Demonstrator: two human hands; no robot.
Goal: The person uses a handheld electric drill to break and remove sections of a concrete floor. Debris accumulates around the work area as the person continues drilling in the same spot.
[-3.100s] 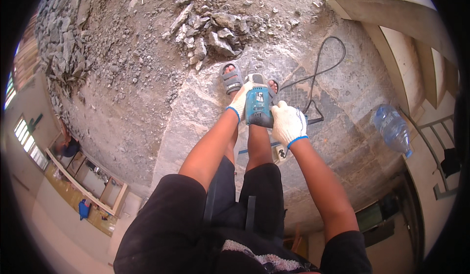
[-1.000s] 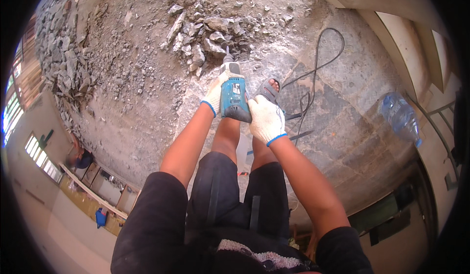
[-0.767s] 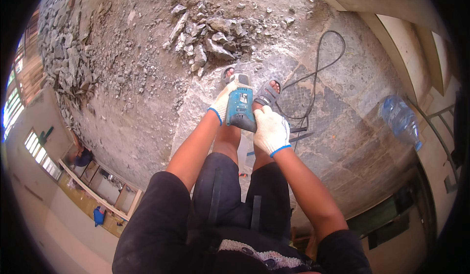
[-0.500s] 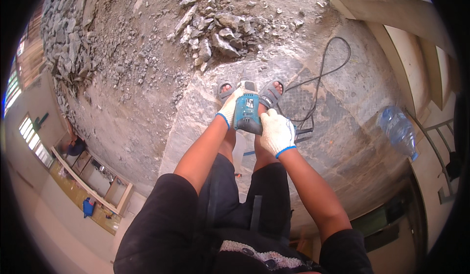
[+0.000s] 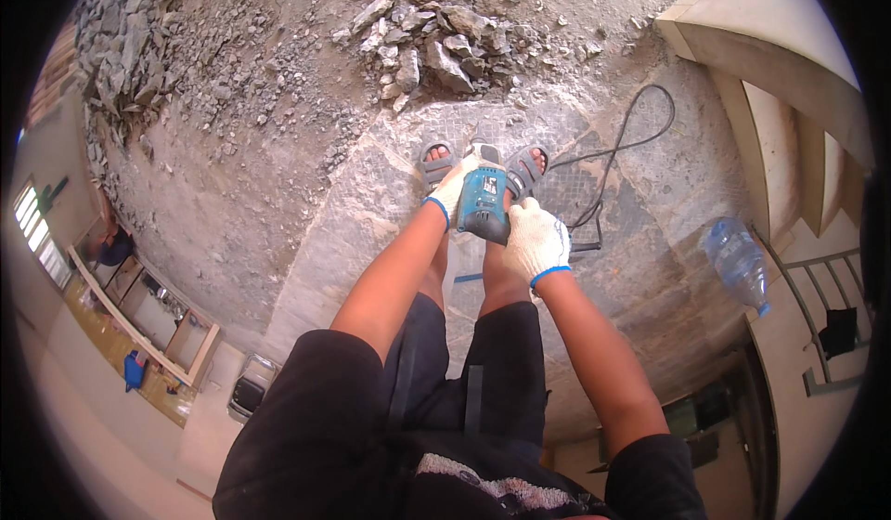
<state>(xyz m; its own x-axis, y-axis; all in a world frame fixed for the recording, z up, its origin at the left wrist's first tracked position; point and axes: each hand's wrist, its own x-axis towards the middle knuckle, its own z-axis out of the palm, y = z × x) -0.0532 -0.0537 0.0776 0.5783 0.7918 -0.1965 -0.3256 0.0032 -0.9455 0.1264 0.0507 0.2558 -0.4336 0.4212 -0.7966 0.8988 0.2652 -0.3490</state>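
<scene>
I hold a teal and black demolition hammer (image 5: 484, 195) between my feet, its nose pointing away from me at the tiled floor. My left hand (image 5: 455, 186), in a white knit glove with a blue cuff, is closed around the left side of the tool towards its front. My right hand (image 5: 538, 240), gloved the same way, is closed at the tool's rear end; the glove hides the handle. A chisel bit (image 5: 479, 136) shows beyond the nose, partly lost against the grey floor. My sandalled feet stand on either side, the left sandal (image 5: 436, 162) and the right sandal (image 5: 525, 175).
Broken rubble (image 5: 445, 46) lies just ahead; a larger heap (image 5: 125, 56) sits far left. A black cord (image 5: 608, 162) loops over the floor on the right. Further right are a large clear plastic bottle (image 5: 735, 258) and pale steps (image 5: 770, 46). Another person (image 5: 113, 241) is at far left.
The whole view has shifted a little, with the rubble now higher and further right. The hammer and both hands sit slightly lower and to the right, with the same grip.
</scene>
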